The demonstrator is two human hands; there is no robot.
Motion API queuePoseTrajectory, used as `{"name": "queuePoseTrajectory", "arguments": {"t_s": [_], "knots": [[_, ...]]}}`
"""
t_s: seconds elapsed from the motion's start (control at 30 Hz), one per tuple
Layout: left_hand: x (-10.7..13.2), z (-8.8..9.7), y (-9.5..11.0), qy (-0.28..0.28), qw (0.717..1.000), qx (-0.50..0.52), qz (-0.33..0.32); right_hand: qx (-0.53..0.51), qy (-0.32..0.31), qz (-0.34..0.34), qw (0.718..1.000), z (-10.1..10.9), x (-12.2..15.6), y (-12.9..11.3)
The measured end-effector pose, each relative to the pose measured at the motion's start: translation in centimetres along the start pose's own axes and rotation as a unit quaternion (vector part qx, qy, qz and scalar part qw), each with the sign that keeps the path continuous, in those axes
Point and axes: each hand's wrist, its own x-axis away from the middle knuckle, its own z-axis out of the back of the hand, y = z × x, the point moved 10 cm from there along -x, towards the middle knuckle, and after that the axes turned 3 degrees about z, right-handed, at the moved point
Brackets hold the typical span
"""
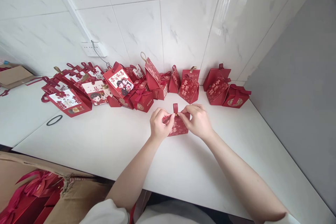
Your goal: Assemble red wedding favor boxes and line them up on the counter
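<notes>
A red gift box (179, 128) with pale printed characters stands on the white table in front of me. A dark red ribbon loop (175, 107) sticks up from its top edge, with a small gold spot at its base. My left hand (162, 124) pinches the top edge left of the loop, thumb and fingers closed. On the other side my right hand (197, 119) pinches the same edge, fingers bent over the box's upper right corner. Both hands partly cover the box front.
Several red gift boxes (189, 91) line the wall, more crowded at left (70, 103). A black ring (54, 120) lies on the table (110, 143). A cardboard carton (81, 199) of red boxes stands lower left. A grey panel (296, 77) borders the right side; a wall socket (93, 49) is behind.
</notes>
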Motion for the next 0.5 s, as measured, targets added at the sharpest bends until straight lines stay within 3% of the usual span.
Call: {"name": "queuePoseTrajectory", "arguments": {"t_s": [0.17,0.3,0.4,0.5], "knots": [[-0.4,0.1,-0.7,-0.007,0.998,0.048,0.034,-0.046,0.006,-0.029,0.998,-0.1,-0.1,0.8],[-0.6,-0.9,-3.4,-0.055,0.983,0.115,0.130,-0.177,-0.020,-0.082,0.981,-1.5,0.0,3.5],[0.3,-2.6,-6.6,-0.093,0.961,0.149,0.215,-0.295,-0.011,-0.120,0.948,-3.9,0.9,6.6],[1.8,-4.7,-10.1,-0.113,0.927,0.209,0.288,-0.389,-0.008,-0.198,0.900,-7.8,2.9,10.0]]}}
